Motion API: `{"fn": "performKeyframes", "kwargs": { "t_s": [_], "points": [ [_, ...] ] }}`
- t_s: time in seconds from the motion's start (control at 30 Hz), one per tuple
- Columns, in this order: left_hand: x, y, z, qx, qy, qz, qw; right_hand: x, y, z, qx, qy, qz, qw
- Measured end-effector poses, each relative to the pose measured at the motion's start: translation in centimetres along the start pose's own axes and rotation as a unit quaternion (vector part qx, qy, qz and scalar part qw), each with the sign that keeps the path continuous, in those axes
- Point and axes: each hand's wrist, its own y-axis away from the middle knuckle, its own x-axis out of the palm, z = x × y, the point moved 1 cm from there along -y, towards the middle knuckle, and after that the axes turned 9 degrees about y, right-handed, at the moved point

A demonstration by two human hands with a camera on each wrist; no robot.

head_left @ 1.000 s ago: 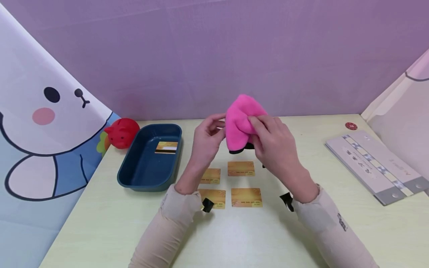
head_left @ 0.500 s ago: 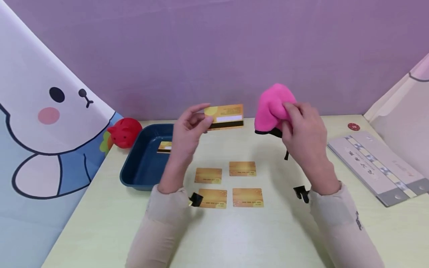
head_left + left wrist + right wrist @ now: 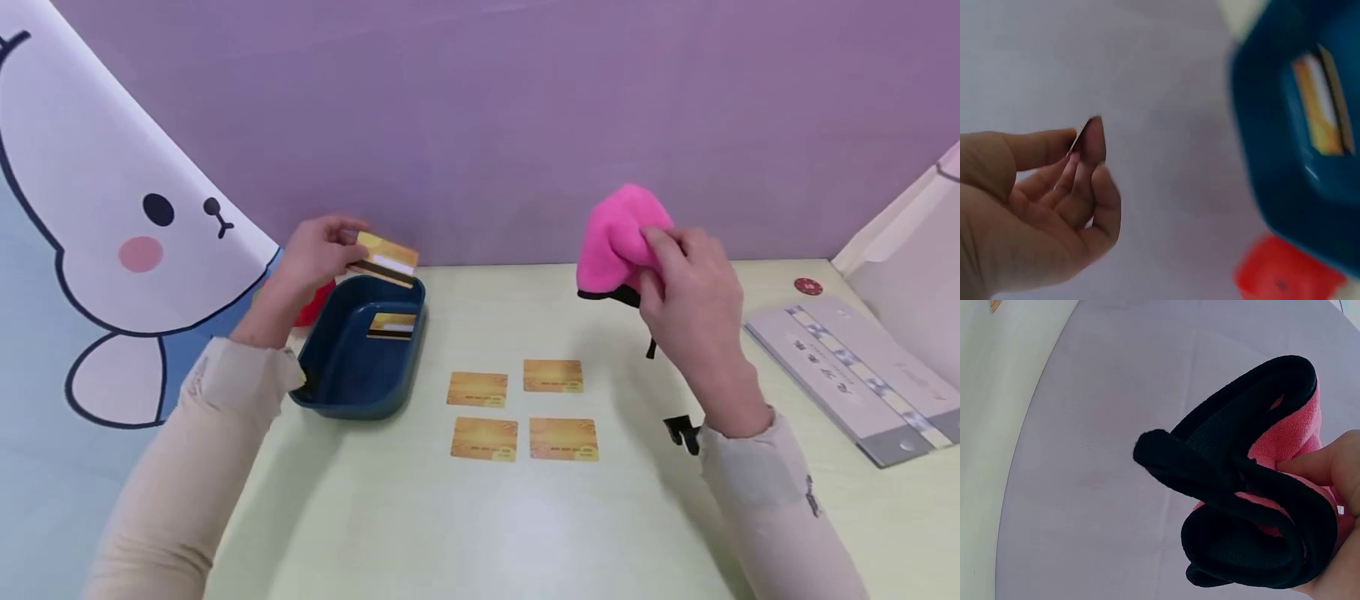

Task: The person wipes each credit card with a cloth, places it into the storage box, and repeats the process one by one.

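My left hand pinches a gold bank card between thumb and fingers, striped back showing, above the far end of the blue tray. Edge-on, that card looks thin in the left wrist view. Inside the tray lies another gold card, stripe side up. At the right, my right hand grips a soft pink fleece piece with black trim, held up over the table. Its black-edged opening faces the right wrist camera, where folds of the pink fleece show beside the thumb.
Several gold cards lie in two rows mid-table, number side up. A red piggy bank is mostly hidden behind my left forearm. On the right are a grey folder and a red poker chip. A purple cloth hangs behind.
A card has come into view in my left hand from beside the pink fleece piece and moved left to above the tray. My right hand has moved right with the fleece.
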Motion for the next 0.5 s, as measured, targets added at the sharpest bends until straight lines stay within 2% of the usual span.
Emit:
{"fn": "performKeyframes", "kwargs": {
  "t_s": [0.1,0.23,0.37,0.5],
  "points": [
    [-0.3,-1.8,2.4,-0.047,-0.049,0.042,0.9968,0.2,0.1,-0.1,-0.001,-0.001,0.004,1.0000],
    [0.4,-3.2,5.1,-0.092,-0.081,0.095,0.9880,0.2,0.3,-0.1,-0.003,-0.002,0.008,1.0000],
    [1.3,-3.8,6.1,-0.122,-0.093,0.132,0.9794,0.3,0.4,0.0,-0.006,-0.004,0.004,1.0000],
    [1.7,-4.1,6.0,-0.138,-0.088,0.136,0.9771,0.3,0.3,0.2,-0.007,-0.002,0.004,1.0000]
  ]
}}
